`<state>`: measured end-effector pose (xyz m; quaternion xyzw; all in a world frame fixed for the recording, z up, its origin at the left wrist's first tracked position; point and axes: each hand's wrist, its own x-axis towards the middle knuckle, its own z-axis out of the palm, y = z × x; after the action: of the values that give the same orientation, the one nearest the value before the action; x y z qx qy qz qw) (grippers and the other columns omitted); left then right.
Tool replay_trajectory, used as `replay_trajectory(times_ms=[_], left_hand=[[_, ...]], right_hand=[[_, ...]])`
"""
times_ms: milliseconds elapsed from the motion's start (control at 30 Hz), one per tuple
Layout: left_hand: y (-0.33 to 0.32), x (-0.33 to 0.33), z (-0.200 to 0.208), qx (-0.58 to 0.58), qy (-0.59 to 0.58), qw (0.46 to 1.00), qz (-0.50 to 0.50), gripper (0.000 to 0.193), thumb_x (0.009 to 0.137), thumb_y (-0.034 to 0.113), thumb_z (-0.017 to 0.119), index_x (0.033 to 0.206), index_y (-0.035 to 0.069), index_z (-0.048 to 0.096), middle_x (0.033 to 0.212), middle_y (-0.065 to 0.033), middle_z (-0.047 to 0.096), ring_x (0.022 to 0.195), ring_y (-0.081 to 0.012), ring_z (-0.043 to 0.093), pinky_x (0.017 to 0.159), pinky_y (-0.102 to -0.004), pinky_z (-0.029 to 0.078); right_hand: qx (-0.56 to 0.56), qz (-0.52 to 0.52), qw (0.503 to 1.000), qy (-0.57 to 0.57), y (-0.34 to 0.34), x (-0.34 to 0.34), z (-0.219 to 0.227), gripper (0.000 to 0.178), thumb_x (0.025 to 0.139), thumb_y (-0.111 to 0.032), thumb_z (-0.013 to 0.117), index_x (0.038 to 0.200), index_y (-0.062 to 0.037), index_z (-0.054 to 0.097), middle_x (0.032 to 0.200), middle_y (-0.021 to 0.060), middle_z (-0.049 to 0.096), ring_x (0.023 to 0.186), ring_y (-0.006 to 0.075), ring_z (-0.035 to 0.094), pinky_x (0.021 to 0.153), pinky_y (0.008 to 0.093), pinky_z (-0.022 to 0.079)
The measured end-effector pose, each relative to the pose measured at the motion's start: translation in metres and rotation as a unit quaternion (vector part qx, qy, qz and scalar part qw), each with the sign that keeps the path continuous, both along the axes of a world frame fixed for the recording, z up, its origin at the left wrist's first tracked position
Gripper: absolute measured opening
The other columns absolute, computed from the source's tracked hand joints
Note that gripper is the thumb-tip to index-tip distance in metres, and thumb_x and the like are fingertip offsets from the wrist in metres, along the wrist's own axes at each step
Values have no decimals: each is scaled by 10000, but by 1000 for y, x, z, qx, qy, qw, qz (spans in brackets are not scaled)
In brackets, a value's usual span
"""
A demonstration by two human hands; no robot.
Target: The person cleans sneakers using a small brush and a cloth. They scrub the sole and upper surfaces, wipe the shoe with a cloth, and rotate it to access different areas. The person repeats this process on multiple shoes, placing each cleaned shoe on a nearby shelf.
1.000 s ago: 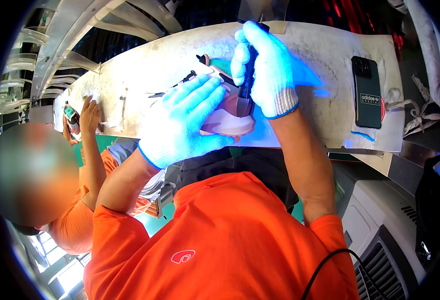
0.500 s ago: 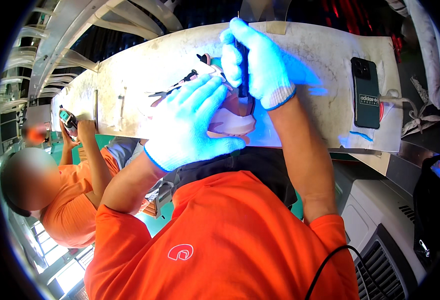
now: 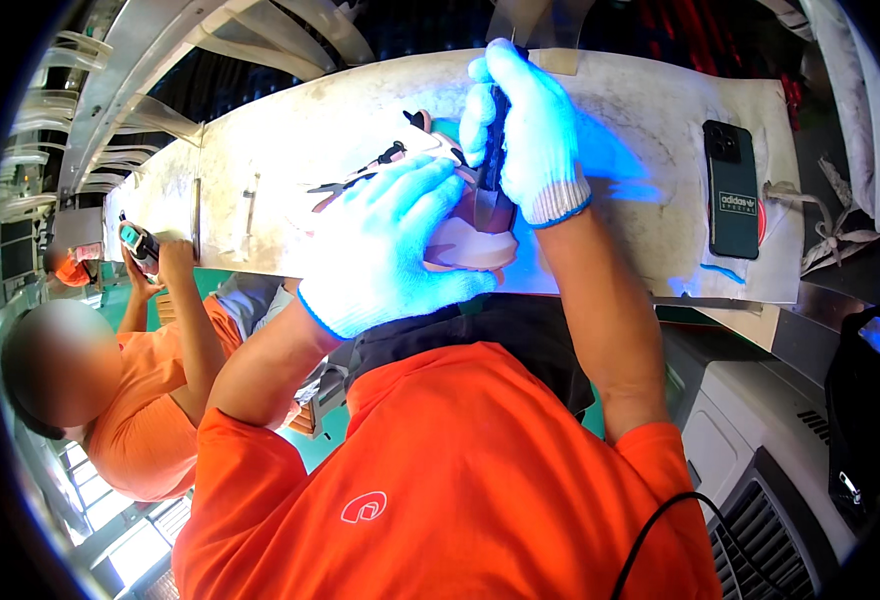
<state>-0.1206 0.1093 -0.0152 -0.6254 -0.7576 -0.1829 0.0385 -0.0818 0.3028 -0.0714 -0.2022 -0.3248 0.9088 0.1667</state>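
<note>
A pale pink and white sports shoe (image 3: 465,247) with black lace parts lies on the worktable, its heel toward the right. My left hand (image 3: 385,240), in a white knitted glove lit blue, is laid across the shoe, fingers over its upper and thumb along the near side. My right hand (image 3: 528,130), gloved the same way, is wrapped round the dark handle of a slim upright tool (image 3: 495,150). The tool's flat, greyish lower end meets the shoe at the heel opening; its exact kind I cannot make out.
A dark phone (image 3: 733,190) and a small blue strip (image 3: 723,273) lie on the right of the pale worktable (image 3: 650,120). To the left, a co-worker in orange holds another shoe (image 3: 140,243). Metal rails and clear tubes (image 3: 150,80) run along the far left.
My right hand and the tool have shifted slightly right, the tool now leaning more. My left hand and the shoe have moved a little right too.
</note>
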Motion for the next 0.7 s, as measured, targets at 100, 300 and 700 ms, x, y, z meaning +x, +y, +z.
replay_trajectory(times_ms=[100, 300, 700], left_hand=[[-5, -13, 5, -89, -75, 993, 3, 1031, 638, 597, 1003, 1447, 43, 687, 1495, -251, 662, 1291, -439, 705, 1074, -515, 583], [17, -17, 17, -212, 44, 976, 36, 1205, 661, 623, 962, 1666, 164, 480, 1667, -262, 482, 1418, -535, 548, 1191, -597, 470], [-37, -15, 21, -176, 3, 966, -191, 977, 628, 219, 937, 1537, 113, 595, 1596, -200, 567, 1521, -390, 525, 1231, -554, 425]], right_hand=[[50, 59, 997, 7, 9, 7, -1, 348, 1154, -370, 610, 1075, -37, 676, 671, 38, 611, 512, 172, 577, 463, 318, 451], [-104, 27, 992, 67, 34, 11, -26, 317, 1150, -371, 629, 1056, -73, 681, 747, 16, 634, 599, 150, 582, 532, 302, 446], [-21, -65, 997, 48, -31, 71, 4, 253, 1113, -292, 660, 983, -76, 637, 809, 63, 672, 709, 221, 663, 661, 373, 528]])
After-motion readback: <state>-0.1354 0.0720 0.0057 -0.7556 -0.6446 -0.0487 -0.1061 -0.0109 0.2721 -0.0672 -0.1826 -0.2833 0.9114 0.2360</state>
